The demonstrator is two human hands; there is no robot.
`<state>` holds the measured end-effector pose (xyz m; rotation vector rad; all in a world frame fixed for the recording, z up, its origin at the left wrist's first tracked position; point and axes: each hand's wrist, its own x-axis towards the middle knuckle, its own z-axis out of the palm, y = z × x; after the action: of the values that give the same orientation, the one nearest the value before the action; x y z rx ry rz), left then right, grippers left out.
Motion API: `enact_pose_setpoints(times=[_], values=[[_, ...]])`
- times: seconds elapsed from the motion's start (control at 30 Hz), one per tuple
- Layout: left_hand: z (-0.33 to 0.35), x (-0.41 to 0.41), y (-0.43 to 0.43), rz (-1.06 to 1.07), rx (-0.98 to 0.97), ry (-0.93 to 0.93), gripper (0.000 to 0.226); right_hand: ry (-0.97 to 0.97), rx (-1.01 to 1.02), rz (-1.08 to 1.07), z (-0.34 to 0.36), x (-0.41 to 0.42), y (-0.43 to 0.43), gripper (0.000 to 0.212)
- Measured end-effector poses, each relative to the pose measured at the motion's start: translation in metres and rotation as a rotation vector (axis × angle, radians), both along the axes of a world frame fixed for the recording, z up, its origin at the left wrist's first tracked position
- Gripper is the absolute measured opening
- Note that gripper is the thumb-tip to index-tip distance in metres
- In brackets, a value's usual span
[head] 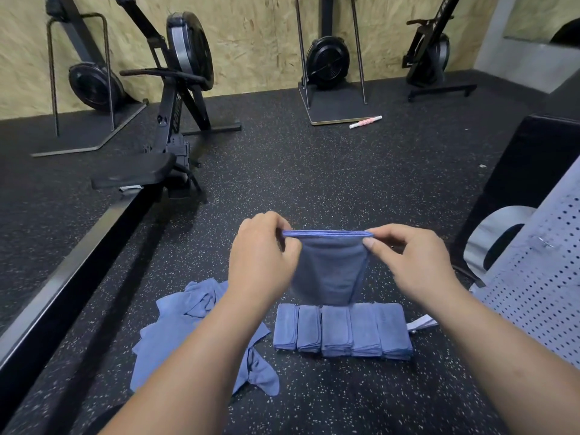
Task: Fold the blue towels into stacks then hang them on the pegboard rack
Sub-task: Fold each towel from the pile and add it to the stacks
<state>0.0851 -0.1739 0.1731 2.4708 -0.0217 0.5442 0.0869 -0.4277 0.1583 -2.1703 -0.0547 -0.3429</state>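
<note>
Our left hand (261, 262) and right hand (419, 262) pinch top corners of doubled blue towel (329, 271), edges stitched darker; rower (185, 48) lettering unreadable.

Forearms outstretched; left hand (260, 257) and right hand (416, 262) level, each in a pinch on the blue towel (328, 271).

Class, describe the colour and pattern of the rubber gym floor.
Black rubber floor flecked with small pale speckles; the head view, the only one, shows it.

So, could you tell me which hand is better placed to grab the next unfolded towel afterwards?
Probably the left hand: the crumpled towels lie beneath its forearm, whereas the right hand is above the folded stacks. Both pinch the held towel.
</note>
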Motion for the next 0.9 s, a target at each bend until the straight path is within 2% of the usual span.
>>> enact_pose_setpoints(times=[0.07,0.17,0.23,0.33,0.4,0.47,0.53,0.6,0.67,0.73,0.8,0.9], values=[[0.003,-0.001,-0.002,-0.048,-0.026,-0.019,0.011,0.009,0.075,0.068,0.001,-0.001,0.003,0.006],[0.006,-0.006,-0.006,-0.319,0.022,-0.002,0.039,0.017,0.158,0.184,0.006,-0.006,0.009,0.008],[0.003,-0.009,-0.011,-0.438,0.027,0.07,0.048,0.018,0.178,0.258,0.006,-0.01,0.016,0.01],[-0.004,-0.007,-0.015,-0.443,0.026,0.074,0.025,0.021,0.252,0.321,0.005,-0.015,0.025,0.015],[-0.001,-0.008,-0.014,-0.441,-0.061,0.041,0.01,0.09,0.294,0.362,0.001,-0.013,0.022,0.026],[0.004,-0.008,-0.011,-0.397,-0.149,0.002,0.003,0.202,0.127,0.413,-0.006,-0.009,0.012,0.036],[0.007,-0.007,-0.005,-0.339,-0.217,0.015,0.0,0.291,-0.056,0.465,-0.013,-0.006,0.004,0.026],[0.009,-0.005,0.0,-0.343,-0.241,0.076,0.006,0.297,-0.126,0.474,-0.016,-0.007,0.0,0.01],[0.009,-0.004,0.005,-0.387,-0.223,0.112,0.012,0.244,-0.153,0.472,-0.013,-0.008,0.002,0.005],[0.011,-0.003,0.008,-0.362,-0.199,0.09,0.004,0.211,-0.152,0.475,-0.009,-0.01,0.002,0.006],[0.012,-0.002,0.011,-0.299,-0.23,0.028,0.007,0.252,-0.199,0.468,-0.008,-0.009,-0.002,0.011],[0.015,0.001,0.02,-0.198,-0.37,-0.048,0.011,0.327,-0.404,0.455,-0.012,-0.008,-0.014,0.022]])
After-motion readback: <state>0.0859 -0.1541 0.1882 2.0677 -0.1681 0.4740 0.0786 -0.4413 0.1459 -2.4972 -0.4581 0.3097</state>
